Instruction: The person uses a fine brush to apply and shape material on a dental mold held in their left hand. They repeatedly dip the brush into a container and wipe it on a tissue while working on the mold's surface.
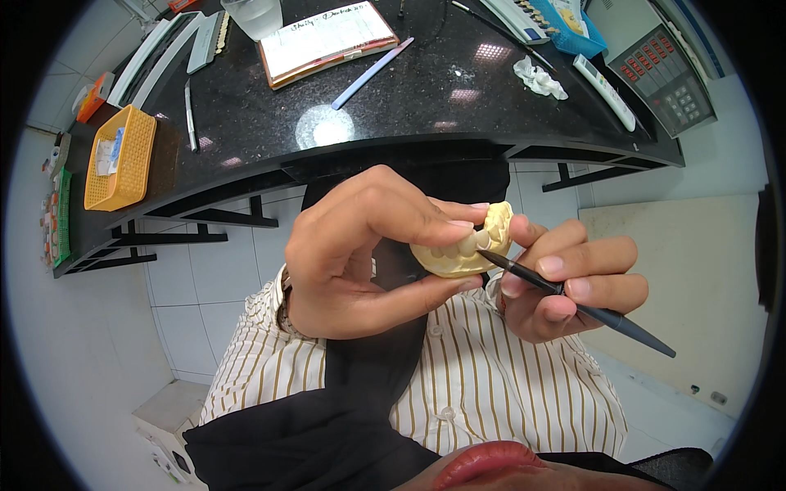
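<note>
My left hand [352,254] grips a pale yellow dental cast [446,263] with its fingers on top and its thumb under the base. Several teeth show on the cast, and one near my fingertips looks whiter than the rest. In my right hand [573,282] is a slim black pen-shaped tool [626,326], pinched between thumb and fingers. Its pointed tip meets the cast beside the whiter tooth; whether it touches I cannot tell. Both hands are raised over my lap, in front of the counter edge. My left fingers hide part of the cast.
On the black counter [246,114] lie a white pad [332,37], a pale blue stick [372,74], a slim metal tool [191,119] and crumpled tissue [540,79]. A yellow basket [98,192] sits at the left edge. A machine with a keypad [671,86] stands at right.
</note>
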A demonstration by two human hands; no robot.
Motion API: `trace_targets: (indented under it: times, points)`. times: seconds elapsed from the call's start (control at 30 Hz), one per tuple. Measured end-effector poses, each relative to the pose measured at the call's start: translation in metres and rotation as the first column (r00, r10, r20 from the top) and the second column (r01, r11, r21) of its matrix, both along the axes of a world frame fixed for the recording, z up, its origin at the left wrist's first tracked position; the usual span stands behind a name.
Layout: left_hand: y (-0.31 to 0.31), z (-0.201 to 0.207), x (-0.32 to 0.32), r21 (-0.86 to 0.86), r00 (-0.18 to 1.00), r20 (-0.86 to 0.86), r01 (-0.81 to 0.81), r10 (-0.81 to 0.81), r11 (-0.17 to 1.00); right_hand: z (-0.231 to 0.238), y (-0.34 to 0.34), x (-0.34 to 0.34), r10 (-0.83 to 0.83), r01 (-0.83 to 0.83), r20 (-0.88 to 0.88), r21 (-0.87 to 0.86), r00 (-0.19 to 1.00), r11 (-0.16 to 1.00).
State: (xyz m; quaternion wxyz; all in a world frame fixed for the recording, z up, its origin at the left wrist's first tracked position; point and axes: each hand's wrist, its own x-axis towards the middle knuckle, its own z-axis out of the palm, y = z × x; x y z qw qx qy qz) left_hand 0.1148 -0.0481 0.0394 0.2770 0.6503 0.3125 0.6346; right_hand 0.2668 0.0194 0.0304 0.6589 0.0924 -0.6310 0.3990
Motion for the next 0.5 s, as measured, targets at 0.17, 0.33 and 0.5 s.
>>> trace_targets:
  times: [0.17, 0.33, 0.5]
  points:
    - [0.001, 0.0, 0.003, -0.005, 0.998, 0.068, -0.004, 0.005, 1.0, -0.001, -0.001, -0.001, 0.113, -0.118, -0.099, -0.048, 0.989, 0.992]
    - [0.003, -0.004, 0.01, -0.001, 0.983, 0.18, -0.036, 0.035, 0.999, -0.003, 0.002, 0.001, 0.109, -0.111, -0.049, -0.039, 0.993, 0.993]
    - [0.001, 0.0, 0.01, -0.048, 0.977, 0.213, 0.001, 0.009, 0.999, 0.0, 0.003, 0.005, 0.214, -0.231, -0.109, -0.178, 0.971, 0.957]
